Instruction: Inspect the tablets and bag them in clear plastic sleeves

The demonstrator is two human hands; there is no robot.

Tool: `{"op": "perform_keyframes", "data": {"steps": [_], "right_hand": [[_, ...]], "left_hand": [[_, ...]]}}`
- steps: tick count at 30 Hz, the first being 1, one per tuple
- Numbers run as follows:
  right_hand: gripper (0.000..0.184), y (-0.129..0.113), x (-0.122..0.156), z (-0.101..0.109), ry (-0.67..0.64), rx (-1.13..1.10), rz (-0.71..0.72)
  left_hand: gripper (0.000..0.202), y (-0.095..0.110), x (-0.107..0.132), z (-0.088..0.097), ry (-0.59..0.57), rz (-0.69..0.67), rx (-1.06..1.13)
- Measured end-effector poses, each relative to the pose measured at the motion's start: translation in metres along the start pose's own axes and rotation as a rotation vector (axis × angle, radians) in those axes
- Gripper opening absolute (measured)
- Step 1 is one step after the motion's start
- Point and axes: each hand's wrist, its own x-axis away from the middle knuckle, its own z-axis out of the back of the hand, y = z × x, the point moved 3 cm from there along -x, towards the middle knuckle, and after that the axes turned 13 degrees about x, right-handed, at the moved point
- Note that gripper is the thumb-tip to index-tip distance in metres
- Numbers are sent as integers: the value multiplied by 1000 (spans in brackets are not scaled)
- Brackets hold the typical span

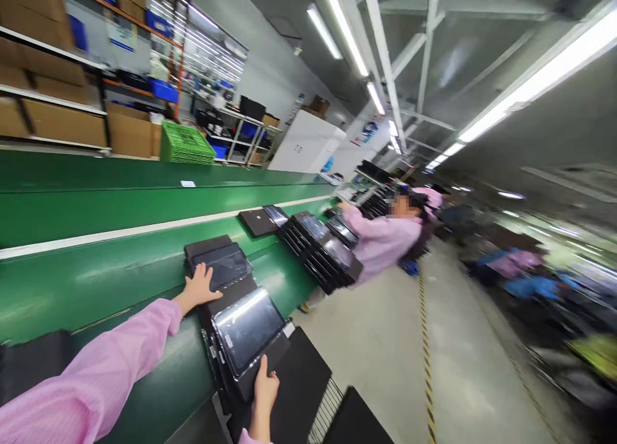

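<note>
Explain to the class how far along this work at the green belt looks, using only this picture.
Done, it seems: dark tablets already sit stacked along the belt, up to a co-worker. In hand: the left hand rests on one tablet; the right hand holds the edge of a second tablet. Left, perhaps: black panels on a wire rack beside the belt.

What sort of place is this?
Looks like an electronics assembly line: a green belt conveyor carrying stacked tablet computers, a co-worker in a pink smock, and shelves of cardboard cartons.
</note>
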Motion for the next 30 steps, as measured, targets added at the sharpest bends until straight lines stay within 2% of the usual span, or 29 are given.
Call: {"op": "perform_keyframes", "data": {"steps": [3,5,7,9,11,14,16,18,19,21,24,27,30], "right_hand": [[79,-16,0,21,52,191,76],[80,-41,2,24,126,256,193],[82,-78,16,16,194,238,374],[85,-123,48,-5,148,136,571],[85,-167,97,-35,-57,11,741],[71,-216,196,-80,-402,-73,1001],[56,-233,273,-106,-599,-60,1184],[44,-238,351,-128,-808,-36,1384],[38,-238,390,-138,-896,-20,1476],[31,-236,459,-156,-1022,28,1624],[30,-234,535,-183,-1077,131,1719],[24,-235,573,-205,-1087,242,1729],[21,-236,582,-219,-1092,299,1725]], "left_hand": [[95,-7,52,8,-76,16,132],[94,-19,100,20,-81,2,218],[88,-35,158,37,-29,-86,333],[68,-55,224,53,81,-201,531],[54,-85,291,66,265,-242,725],[42,-152,384,69,659,-24,787],[40,-204,439,59,904,188,735],[45,-252,489,40,1121,393,628],[48,-272,510,28,1193,483,560],[48,-303,542,2,1261,586,421],[42,-321,569,-32,1301,598,189],[34,-321,577,-54,1245,564,19],[35,-321,578,-63,1091,504,-13]]}}
